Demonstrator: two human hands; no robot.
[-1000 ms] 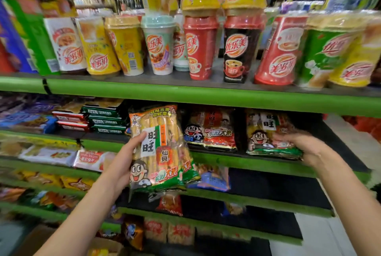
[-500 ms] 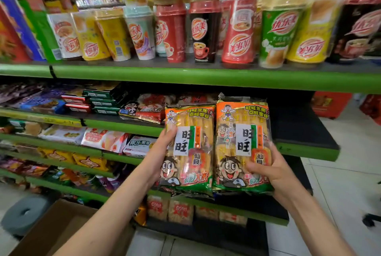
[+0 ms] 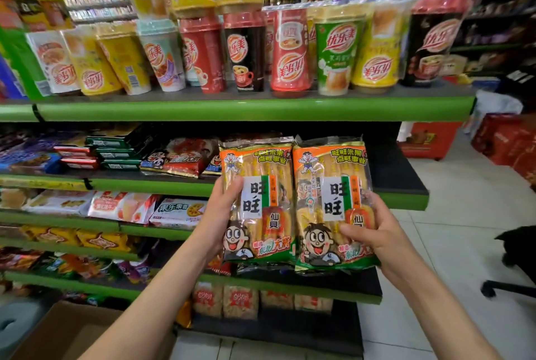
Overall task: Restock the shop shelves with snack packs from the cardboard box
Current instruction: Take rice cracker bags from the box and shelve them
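At the far left, low in the view, we see the box point(image 3: 66, 333) on the floor, with its flaps open; what is inside is hidden. Above it the shelves point(image 3: 246, 111) run across, with cup drinks point(image 3: 290, 52) on the top one and flat snack bags point(image 3: 179, 156) below.

Next comes our left hand point(image 3: 220, 214). Its fingers are curled round the left edge of the left pack point(image 3: 258, 200), with the thumb on the front. This pack stands upright in the air, in front of the shelf with the red bags.

Touching its right edge is the right pack point(image 3: 330, 203), also upright. Our right hand point(image 3: 374, 232) grips it from the right side, fingers bent over the lower front.

What has changed: one second ago we held only one pack, in the left hand, and the right hand was reaching to a pack that lay on the shelf. Half a second ago that pack was already lifted beside the first one. Now both are held a little higher and closer to us, side by side, and the view has turned to the right.

We judge that the two packs are being put together, so they can go on the shelf as one neat group. The dark free part of the shelf point(image 3: 388, 168) to the right looks like a possible place. Nothing is set down yet, so this step of the restocking is not finished.
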